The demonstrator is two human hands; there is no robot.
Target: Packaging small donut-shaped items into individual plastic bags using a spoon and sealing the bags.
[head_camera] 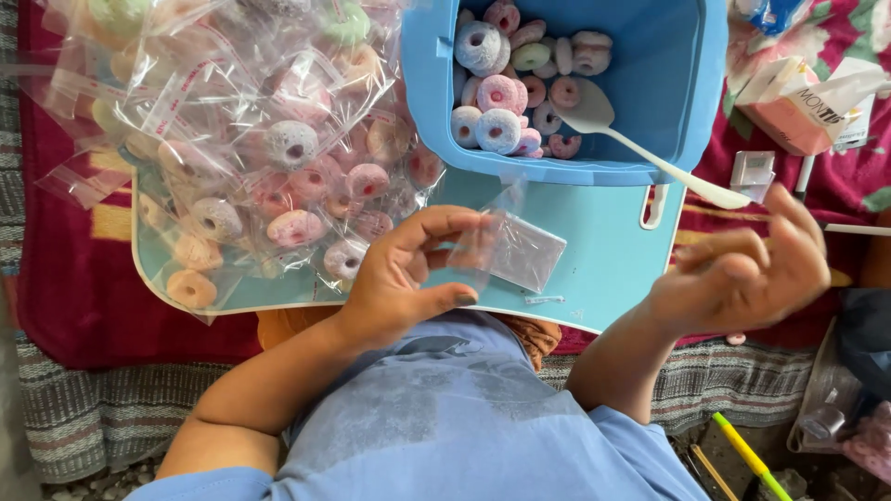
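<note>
left hand [408, 274] pinches a small clear bag [518, 249] between thumb and fingertips, holding it over the pale blue tray [603, 269], just below the tub. right hand [747, 269] is off to the side, fingers loosely curled, blurred (cannot tell if it holds anything); near it the handle end of a white spoon [640, 148], whose bowl sits in the blue tub [668, 83] among sugared ring candies [501, 93], pink, white, green. left part of the tray carries a heap of filled bags [269, 139], one ring each. pink carton [794, 111] on the red cloth [56, 278], well to the right.
</note>
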